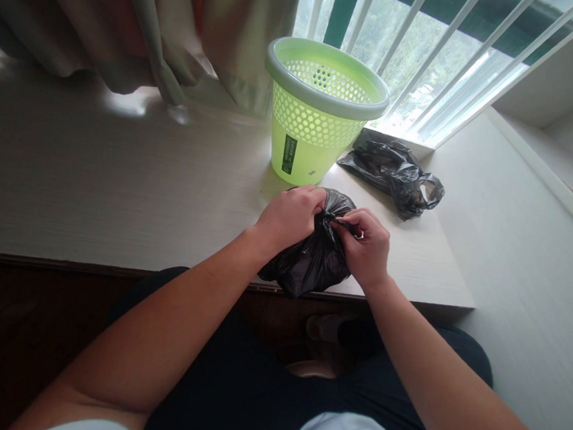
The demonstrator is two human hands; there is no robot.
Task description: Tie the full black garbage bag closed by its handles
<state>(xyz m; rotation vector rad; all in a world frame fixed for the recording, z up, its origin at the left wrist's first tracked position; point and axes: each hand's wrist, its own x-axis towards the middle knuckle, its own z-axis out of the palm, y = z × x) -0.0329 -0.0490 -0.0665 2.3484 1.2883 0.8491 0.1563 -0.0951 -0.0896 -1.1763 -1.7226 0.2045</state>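
A full black plastic bag (315, 262) rests at the front edge of the pale wooden surface, its neck gathered into a knot. My left hand (291, 218) is closed on the bag's top, left of the knot; part of its grip is hidden. On the other side, my right hand (368, 244) pinches a twisted end of the bag between thumb and fingers. Just behind the bag stands a light green waste basket (303, 123) with a grey rim and a perforated upper wall, upright.
A second black plastic bag (398, 172), crumpled, lies right of the basket below the barred window (431, 35). Curtains (161, 38) hang at the back left. A pale side panel (535, 253) rises on the right. My legs are below the front edge.
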